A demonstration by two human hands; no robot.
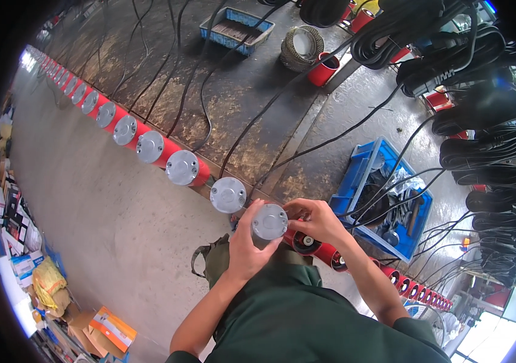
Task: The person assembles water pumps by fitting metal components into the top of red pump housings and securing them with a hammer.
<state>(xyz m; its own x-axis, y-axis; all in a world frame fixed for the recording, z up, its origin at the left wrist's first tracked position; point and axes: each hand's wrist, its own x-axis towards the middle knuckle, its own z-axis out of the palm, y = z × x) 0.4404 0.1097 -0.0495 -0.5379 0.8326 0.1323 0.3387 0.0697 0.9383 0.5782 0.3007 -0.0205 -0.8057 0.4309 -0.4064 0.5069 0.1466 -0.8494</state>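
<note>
Right at the bench edge, both hands were bunched around one red cylinder unit. The left hand (247,248) was curled up around its side with the thumb by the round grey cap (269,221), and the right hand (317,221) pinched in from the other side, fingers bent over the cap's rim. So both were closed on the same piece, the capped unit (276,233), sitting on the front lip of the workbench (252,115) just in front of the person's chest.

Room-wise: the concrete floor (107,242) on the left was wide open, while the bench itself was crossed by black cables (206,109) with little bare space near the hands. A blue crate (354,181) sat just right of the right hand, pretty snug.

Counts, as best I could make out: one grey-capped unit (228,195) right next to the held one, then five more clear ones (182,167) up the edge, with the row carrying on smaller until I couldn't count them. Two open red cylinders (306,243) sat just under the right hand, more trailing off right, too small to count. A second blue tray (236,27) was at the far side.
</note>
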